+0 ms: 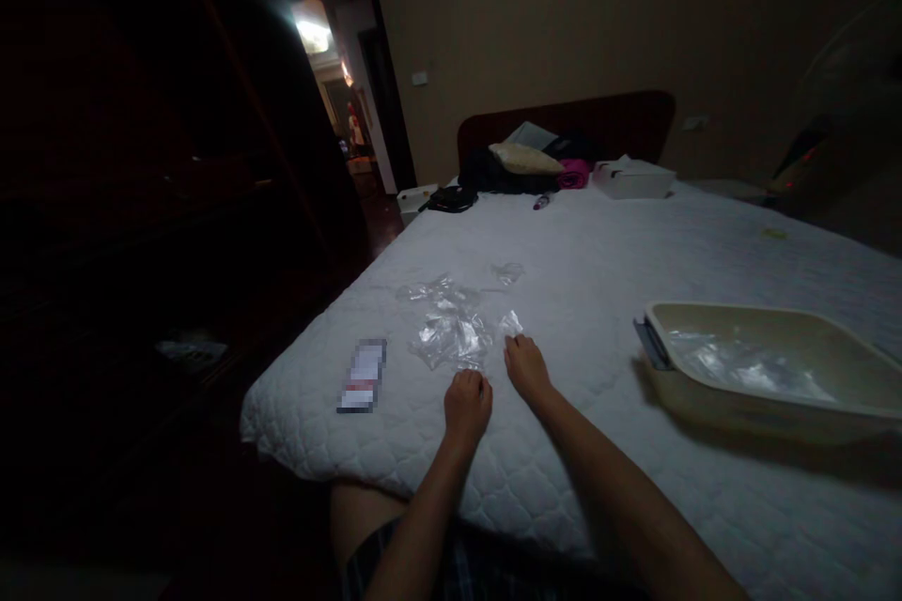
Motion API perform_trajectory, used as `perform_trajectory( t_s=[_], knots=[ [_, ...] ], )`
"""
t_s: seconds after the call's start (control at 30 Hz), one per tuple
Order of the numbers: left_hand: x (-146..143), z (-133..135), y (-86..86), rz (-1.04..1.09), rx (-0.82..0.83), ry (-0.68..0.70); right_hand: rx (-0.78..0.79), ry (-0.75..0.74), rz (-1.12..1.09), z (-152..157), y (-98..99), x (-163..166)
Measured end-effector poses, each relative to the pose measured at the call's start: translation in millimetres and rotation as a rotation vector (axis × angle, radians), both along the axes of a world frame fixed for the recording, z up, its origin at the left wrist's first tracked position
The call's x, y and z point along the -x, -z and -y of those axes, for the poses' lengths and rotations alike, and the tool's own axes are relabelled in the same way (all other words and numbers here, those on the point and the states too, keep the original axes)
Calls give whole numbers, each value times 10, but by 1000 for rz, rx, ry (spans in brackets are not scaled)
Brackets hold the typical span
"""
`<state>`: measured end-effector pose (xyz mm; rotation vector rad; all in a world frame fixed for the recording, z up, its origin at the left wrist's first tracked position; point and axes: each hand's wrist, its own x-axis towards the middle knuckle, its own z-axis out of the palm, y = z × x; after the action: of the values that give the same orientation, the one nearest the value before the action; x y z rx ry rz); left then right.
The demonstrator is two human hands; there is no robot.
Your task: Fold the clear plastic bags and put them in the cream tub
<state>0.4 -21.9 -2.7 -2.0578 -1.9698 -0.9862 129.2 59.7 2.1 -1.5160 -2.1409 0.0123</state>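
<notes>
Several crinkled clear plastic bags (pixel 451 324) lie in a loose pile on the white quilted bedspread. My left hand (pixel 467 406) rests at the pile's near edge with its fingers curled closed; what they hold, if anything, is hidden. Just to the right, my right hand (pixel 527 364) is closed at the lower end of a small clear plastic bag (pixel 511 323), which sticks out past the fingertips. Another small clear bag (pixel 507 273) lies apart, farther up the bed.
A phone-like object (pixel 363 377), blurred out, lies left of the pile. At right stands a beige plastic tub (pixel 747 418) with clear bags inside. Near the headboard (pixel 648 113) are a pillow (pixel 525 159), dark cloth and a white box (pixel 634 179). The bed's left edge drops to dark floor.
</notes>
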Motion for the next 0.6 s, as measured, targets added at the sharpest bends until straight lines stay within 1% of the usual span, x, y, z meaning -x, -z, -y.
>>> perform_trajectory(
  t_s=[0.07, 0.1, 0.17, 0.23, 0.3, 0.37, 0.43, 0.5, 0.53, 0.6],
  knots=[
    [1, 18, -10, 47, -6, 20, -3, -36, -164, 196, 35, -85],
    [-1, 27, -14, 93, -10, 36, 10, -67, -282, 298, 51, -141],
    [-21, 38, -21, 252, 0, 79, 106, -93, -589, 484, 79, -272],
    [-75, 32, -37, 521, 75, 152, 298, -39, -939, 621, 91, -415],
    [-170, 11, -69, 877, 230, 273, 484, 4, -1257, 702, 83, -539],
    [-294, -14, -108, 1217, 405, 430, 597, -22, -1474, 740, 57, -615],
    [-417, -32, -132, 1408, 537, 566, 651, -76, -1563, 755, 23, -633],
    [-508, -43, -120, 1451, 593, 640, 684, -104, -1573, 762, -7, -607],
    [-536, -48, -101, 1449, 598, 647, 688, -106, -1583, 765, -19, -588],
    [-553, -60, -46, 1468, 580, 618, 679, -104, -1626, 767, -35, -559]
  ],
)
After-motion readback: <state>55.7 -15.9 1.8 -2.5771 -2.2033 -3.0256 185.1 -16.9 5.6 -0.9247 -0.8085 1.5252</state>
